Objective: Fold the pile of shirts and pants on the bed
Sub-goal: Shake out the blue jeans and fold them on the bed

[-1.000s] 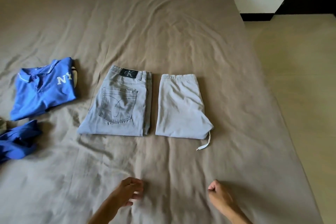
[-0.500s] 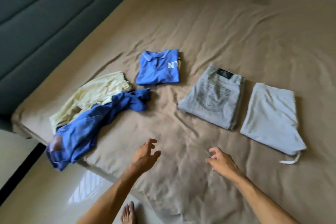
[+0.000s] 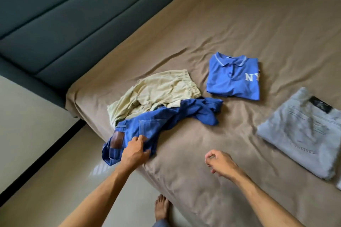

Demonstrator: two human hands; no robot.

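Nearest me, my right hand [image 3: 220, 162] hovers over the bed's near edge, fingers loosely curled and holding nothing. My left hand [image 3: 135, 151] rests on the waistband end of the blue jeans [image 3: 156, 125] at the bed's near left corner; whether its fingers have closed on the cloth I cannot tell. The jeans hang partly over the edge, so a careless tug may drag them to the floor, or pull along the pale yellow garment [image 3: 156, 92] tangled beneath them. Beyond lie the folded blue polo [image 3: 232, 81] and, toward the right edge, the folded grey jeans [image 3: 304, 131]. The bed [image 3: 239, 24] wears a creased brown sheet against a dark padded headboard [image 3: 55, 14]; the floor is pale.
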